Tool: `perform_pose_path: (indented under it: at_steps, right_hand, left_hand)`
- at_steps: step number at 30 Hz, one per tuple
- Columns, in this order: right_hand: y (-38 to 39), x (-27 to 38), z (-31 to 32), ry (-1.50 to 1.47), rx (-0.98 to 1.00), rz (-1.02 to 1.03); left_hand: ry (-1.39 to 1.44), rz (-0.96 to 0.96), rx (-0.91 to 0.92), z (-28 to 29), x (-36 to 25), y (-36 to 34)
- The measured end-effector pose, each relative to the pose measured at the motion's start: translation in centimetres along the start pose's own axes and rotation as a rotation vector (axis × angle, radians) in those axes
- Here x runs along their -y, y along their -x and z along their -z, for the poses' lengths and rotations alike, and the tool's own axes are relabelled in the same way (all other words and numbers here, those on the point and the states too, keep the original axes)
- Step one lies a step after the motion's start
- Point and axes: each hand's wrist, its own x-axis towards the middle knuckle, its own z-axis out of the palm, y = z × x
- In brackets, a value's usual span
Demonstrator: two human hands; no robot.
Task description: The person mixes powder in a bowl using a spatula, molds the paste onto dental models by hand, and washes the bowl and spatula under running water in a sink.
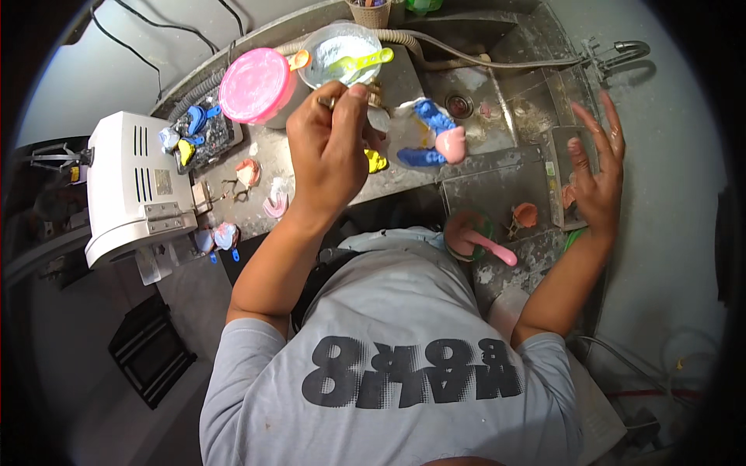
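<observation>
My left hand (330,155) is closed round a small metal tool (329,102) above the worktop's middle. Just right of it lie blue moulded pieces (435,116) with a pink lump (451,144) at their right. A yellow piece (376,160) is partly hidden behind my left hand. Behind that hand are a tub of pale powder (338,48) with a green scoop (365,59), and a pink-lidded tub (252,81). My right hand (597,179) is open at the right, fingers apart and wet-looking, over a narrow metal tray (559,151).
A white machine (136,186) stands left, beside a dark tray (210,144) of impression trays. Dental models (247,172) lie on the worktop (396,186). A sink with drain (458,106) and tap (622,53) is behind. A green bowl with pink spatula (486,245) sits near my body.
</observation>
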Motion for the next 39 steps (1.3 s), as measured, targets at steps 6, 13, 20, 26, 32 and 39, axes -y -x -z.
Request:
perform_pose_path:
  at_steps: [6, 13, 20, 26, 32, 39]
  right_hand:
    - [-3.0, 11.6, 0.1, -0.1, 0.213, 0.43]
    - [-2.4, 13.8, -2.3, -0.247, 0.429, 0.512]
    - [-2.3, 14.7, -4.2, -0.298, 0.574, 0.563]
    - [-2.1, 14.5, -6.8, -0.403, 0.668, 0.642]
    - [-1.9, 13.9, -9.0, -0.44, 0.754, 0.773]
    - [-1.4, 13.9, -10.6, -0.532, 0.719, 0.825]
  left_hand:
    - [0.023, 0.074, -0.023, 1.0, 0.3, 0.1]
    - [-0.061, 0.174, -0.004, 2.1, 0.4, 0.7]
    - [-0.256, 0.374, 0.057, 3.4, 1.0, 1.5]
    - [-0.408, 0.555, 0.07, 4.1, 2.0, 2.4]
    - [-0.535, 0.707, 0.072, 4.4, 1.1, 2.8]
    - [-0.52, 0.805, 0.149, 5.0, 1.7, 3.1]
